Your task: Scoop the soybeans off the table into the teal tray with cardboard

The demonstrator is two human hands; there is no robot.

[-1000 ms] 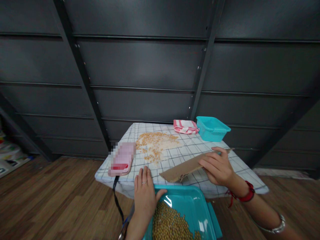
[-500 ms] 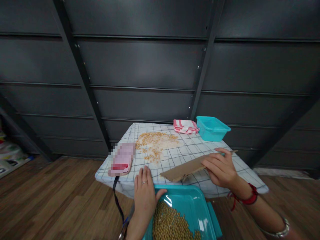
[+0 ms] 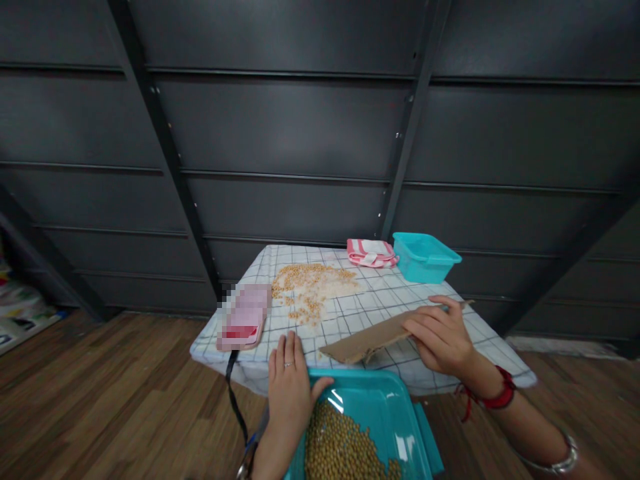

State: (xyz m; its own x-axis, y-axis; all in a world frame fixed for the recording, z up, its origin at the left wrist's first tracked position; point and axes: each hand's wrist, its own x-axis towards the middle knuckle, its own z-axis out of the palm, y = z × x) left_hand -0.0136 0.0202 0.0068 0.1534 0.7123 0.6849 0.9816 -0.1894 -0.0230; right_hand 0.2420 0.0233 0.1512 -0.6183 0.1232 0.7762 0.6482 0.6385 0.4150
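My right hand (image 3: 443,335) grips a torn strip of brown cardboard (image 3: 367,339), held low and slanting over the near right of the table. My left hand (image 3: 291,381) lies flat with its fingers stretched onto the cloth's front edge. Its thumb rests along the rim of a teal plastic tub (image 3: 387,390), which sits just below that edge. Greenish-tan beans (image 3: 345,447) cover the left part of the tub's bottom. Farther back on the checked cloth (image 3: 373,303), yellow kernels or beans (image 3: 307,273) lie spread out, mixed with pale fine grains (image 3: 335,285).
At the cloth's left edge lies a pink phone (image 3: 245,313), partly blurred, with a black strap (image 3: 231,383) hanging down. A folded pink-and-white towel (image 3: 371,253) and a smaller turquoise basket (image 3: 425,260) stand at the back right. Behind the table rises a dark panelled wall (image 3: 280,127).
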